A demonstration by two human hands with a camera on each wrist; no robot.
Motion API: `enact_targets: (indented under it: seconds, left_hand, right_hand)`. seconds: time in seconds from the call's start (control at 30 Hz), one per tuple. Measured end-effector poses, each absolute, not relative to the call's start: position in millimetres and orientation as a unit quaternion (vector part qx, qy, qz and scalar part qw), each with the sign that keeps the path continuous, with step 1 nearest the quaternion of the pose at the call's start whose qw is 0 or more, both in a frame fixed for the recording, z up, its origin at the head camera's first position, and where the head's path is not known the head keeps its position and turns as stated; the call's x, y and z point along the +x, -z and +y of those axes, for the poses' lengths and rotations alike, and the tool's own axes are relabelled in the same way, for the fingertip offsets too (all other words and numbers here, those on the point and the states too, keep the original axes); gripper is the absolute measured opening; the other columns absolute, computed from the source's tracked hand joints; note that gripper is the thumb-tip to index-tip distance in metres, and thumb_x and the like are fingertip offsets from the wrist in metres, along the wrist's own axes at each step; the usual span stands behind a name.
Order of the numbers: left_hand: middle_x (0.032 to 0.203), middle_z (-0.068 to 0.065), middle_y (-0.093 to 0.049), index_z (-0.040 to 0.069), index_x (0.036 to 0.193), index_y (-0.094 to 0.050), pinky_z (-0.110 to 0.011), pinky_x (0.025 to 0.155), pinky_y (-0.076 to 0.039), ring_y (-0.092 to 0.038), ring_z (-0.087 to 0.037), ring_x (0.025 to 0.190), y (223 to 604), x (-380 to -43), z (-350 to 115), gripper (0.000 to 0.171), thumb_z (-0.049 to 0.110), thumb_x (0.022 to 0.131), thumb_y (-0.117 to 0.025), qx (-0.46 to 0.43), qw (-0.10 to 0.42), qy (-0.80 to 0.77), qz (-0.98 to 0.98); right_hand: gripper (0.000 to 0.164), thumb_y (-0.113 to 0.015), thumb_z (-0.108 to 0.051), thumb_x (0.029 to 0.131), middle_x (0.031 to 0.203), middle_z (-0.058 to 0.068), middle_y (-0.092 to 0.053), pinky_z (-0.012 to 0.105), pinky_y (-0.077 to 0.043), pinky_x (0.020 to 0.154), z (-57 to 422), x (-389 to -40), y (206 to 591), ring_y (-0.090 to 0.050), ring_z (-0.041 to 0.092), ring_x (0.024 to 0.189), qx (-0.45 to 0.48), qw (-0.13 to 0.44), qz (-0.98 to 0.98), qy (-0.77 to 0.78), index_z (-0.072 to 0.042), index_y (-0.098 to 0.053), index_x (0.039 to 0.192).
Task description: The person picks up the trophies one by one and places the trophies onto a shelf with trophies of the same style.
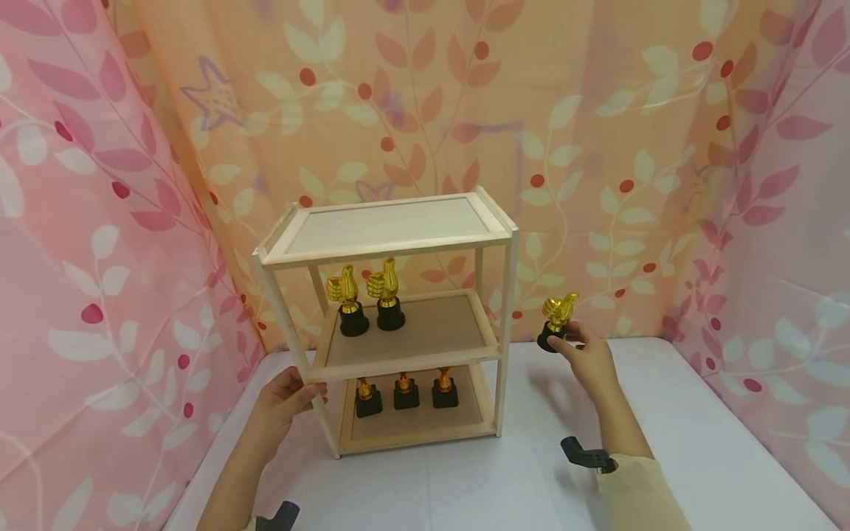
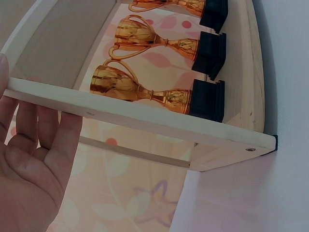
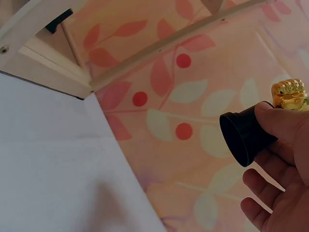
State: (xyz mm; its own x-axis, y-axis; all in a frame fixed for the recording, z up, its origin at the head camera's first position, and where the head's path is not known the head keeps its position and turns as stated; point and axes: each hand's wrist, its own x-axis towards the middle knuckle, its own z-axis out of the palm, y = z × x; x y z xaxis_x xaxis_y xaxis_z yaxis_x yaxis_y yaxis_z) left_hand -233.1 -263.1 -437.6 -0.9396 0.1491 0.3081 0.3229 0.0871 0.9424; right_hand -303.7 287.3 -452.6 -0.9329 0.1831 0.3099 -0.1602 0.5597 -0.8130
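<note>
My right hand (image 1: 591,363) pinches a gold thumbs-up trophy (image 1: 559,308) by its round black base (image 3: 245,134), held above the table to the right of the shelf. My left hand (image 1: 275,405) grips the front left post (image 2: 145,118) of the pale wooden three-tier shelf (image 1: 408,369), fingers curled round it. Two more thumbs-up trophies (image 1: 389,295) stand side by side on the left part of the middle tier. On the bottom tier, several gold cup trophies (image 2: 140,41) with square black bases stand in a row; the middle tier partly hides their tops in the head view.
The shelf's top tier (image 1: 392,225) has raised side rails. A white-covered table (image 1: 465,487) lies under everything. Flowered curtains (image 1: 598,147) enclose the back and both sides. Black wrist mounts (image 1: 584,453) sit on the forearms.
</note>
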Motion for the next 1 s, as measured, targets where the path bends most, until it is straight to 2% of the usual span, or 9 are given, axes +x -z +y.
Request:
enact_targets:
  seconds: [0.3,0.53,0.73,1.0]
  left_hand:
    - [0.098,-0.001,-0.074,0.000,0.112,-0.059,-0.027,0.085,-0.059,-0.072,-0.015,0.091,436.7,-232.2,-262.5,0.011,0.004,0.102,-0.061,-0.158,0.064,0.653,-0.738]
    - [0.098,-0.002,-0.074,-0.003,0.113,-0.058,-0.028,0.085,-0.059,-0.072,-0.015,0.091,439.2,-232.1,-263.3,0.014,0.004,0.102,-0.061,-0.162,0.065,0.651,-0.739]
    - [0.098,-0.002,-0.074,-0.001,0.113,-0.058,-0.028,0.085,-0.059,-0.072,-0.015,0.092,439.3,-233.0,-263.2,0.013,0.004,0.102,-0.060,-0.167,0.067,0.654,-0.735]
    - [0.098,0.000,-0.074,0.001,0.111,-0.059,-0.028,0.085,-0.059,-0.073,-0.014,0.091,440.7,-234.1,-263.9,0.010,0.003,0.102,-0.060,-0.169,0.070,0.656,-0.733]
  right_hand:
    - [0.067,-0.067,-0.055,0.095,0.137,0.021,-0.059,0.064,-0.045,0.100,282.1,-285.5,425.7,-0.053,0.043,0.126,-0.015,0.189,-0.860,-0.473,-0.008,-0.055,0.141]
    - [0.068,-0.070,-0.053,0.094,0.137,0.021,-0.057,0.063,-0.047,0.098,276.2,-274.0,407.0,-0.054,0.044,0.125,0.004,0.202,-0.848,-0.490,-0.006,-0.055,0.141]
    - [0.066,-0.072,-0.051,0.093,0.139,0.018,-0.057,0.057,-0.044,0.099,270.7,-264.2,391.1,-0.051,0.040,0.129,0.011,0.207,-0.843,-0.496,-0.008,-0.056,0.140]
    - [0.059,-0.075,-0.046,0.093,0.135,0.019,-0.059,0.060,-0.039,0.104,264.6,-253.0,376.4,-0.049,0.039,0.128,0.028,0.221,-0.837,-0.500,-0.006,-0.060,0.134]
